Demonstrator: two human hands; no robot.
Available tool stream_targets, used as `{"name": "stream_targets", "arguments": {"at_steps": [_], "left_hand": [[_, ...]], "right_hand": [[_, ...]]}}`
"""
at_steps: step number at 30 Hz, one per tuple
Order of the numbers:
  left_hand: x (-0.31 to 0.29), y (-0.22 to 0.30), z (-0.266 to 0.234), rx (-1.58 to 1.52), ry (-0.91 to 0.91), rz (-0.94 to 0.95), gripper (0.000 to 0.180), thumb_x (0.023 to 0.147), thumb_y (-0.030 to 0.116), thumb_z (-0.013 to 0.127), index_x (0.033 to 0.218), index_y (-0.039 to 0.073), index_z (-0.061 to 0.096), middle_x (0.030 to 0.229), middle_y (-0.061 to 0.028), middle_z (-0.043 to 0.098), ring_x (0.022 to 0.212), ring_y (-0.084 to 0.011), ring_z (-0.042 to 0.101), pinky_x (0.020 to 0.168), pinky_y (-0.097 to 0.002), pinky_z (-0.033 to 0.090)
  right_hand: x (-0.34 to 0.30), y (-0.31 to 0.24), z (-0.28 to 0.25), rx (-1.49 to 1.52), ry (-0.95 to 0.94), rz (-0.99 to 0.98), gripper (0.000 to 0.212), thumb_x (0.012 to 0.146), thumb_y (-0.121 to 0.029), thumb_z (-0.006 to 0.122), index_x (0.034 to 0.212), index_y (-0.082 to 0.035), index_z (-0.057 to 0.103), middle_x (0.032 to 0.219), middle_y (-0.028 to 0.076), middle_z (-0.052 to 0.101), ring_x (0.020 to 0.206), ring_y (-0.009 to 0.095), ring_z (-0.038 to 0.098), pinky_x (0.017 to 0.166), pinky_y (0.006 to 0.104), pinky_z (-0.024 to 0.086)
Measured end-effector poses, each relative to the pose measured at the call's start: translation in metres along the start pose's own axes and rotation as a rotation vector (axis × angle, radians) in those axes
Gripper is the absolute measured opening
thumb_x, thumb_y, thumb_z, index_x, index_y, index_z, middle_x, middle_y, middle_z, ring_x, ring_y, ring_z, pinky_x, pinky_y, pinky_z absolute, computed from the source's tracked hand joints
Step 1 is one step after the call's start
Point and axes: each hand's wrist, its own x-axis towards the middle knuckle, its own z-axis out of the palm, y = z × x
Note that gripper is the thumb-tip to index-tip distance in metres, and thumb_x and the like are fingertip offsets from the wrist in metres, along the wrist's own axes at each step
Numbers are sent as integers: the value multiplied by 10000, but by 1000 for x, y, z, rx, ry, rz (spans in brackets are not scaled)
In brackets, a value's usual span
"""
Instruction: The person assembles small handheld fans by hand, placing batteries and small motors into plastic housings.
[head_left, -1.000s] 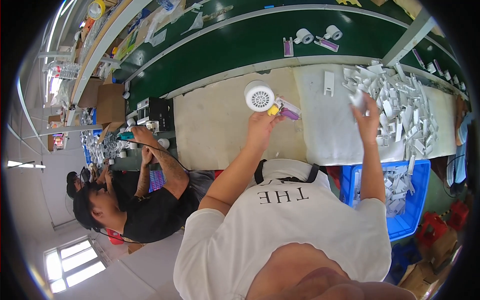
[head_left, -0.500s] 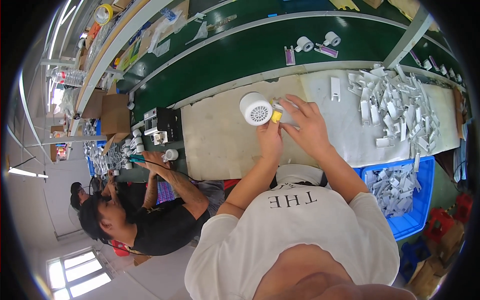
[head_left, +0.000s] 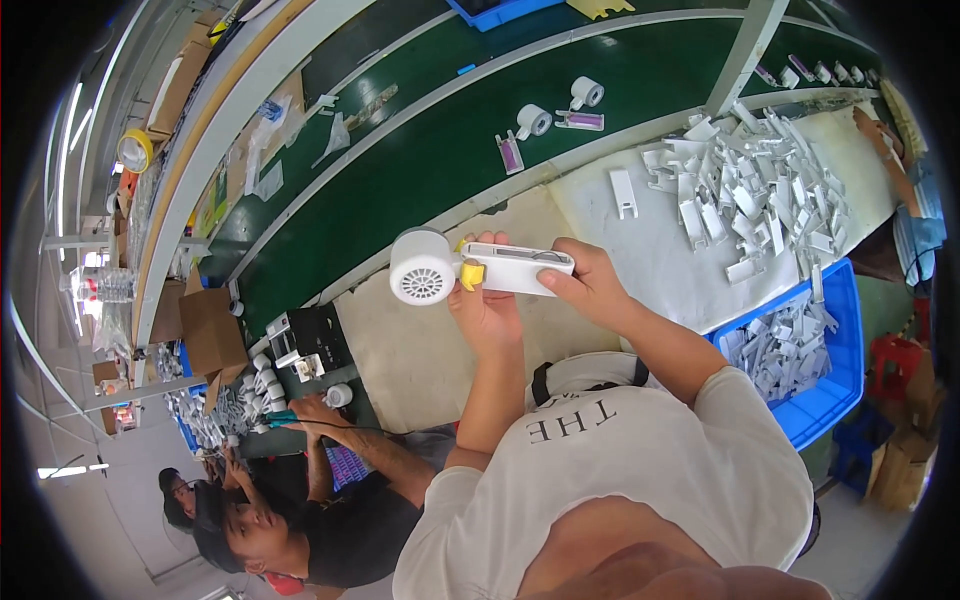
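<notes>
Both hands are on a small white fan point(head_left: 470, 268), held up over the beige mat point(head_left: 420, 350). Left hand point(head_left: 487, 310) grips it from underneath near the yellow bit, fingers curled round the handle. Right hand point(head_left: 590, 285) pinches the handle's far end, thumb on the near side. Just right of the fan, a pile of white plastic parts point(head_left: 760, 200) sits on the bench, with a blue bin point(head_left: 835, 390) of more below it. Beyond the fan runs the green belt point(head_left: 440, 150). Lower left, a co-worker point(head_left: 300, 520) sits at the bench.
</notes>
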Motion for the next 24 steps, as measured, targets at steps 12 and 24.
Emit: {"name": "stream_targets", "arguments": {"at_steps": [12,24], "left_hand": [[72,23,-250,2049,221,-41,206,701,164,603,797,-14,564,670,-181,575,648,-331,588,571,-419,445],[52,18,-241,1798,267,-64,407,772,218,589,1104,-2,507,1099,-167,542,1028,-306,507,865,-396,399]], "right_hand": [[176,206,-21,-995,189,154,470,754,-424,601,995,-27,527,989,119,549,965,291,501,809,405,427],[242,230,-24,-654,259,318,414,685,-266,629,960,-3,466,888,141,569,798,295,578,690,399,467]]}}
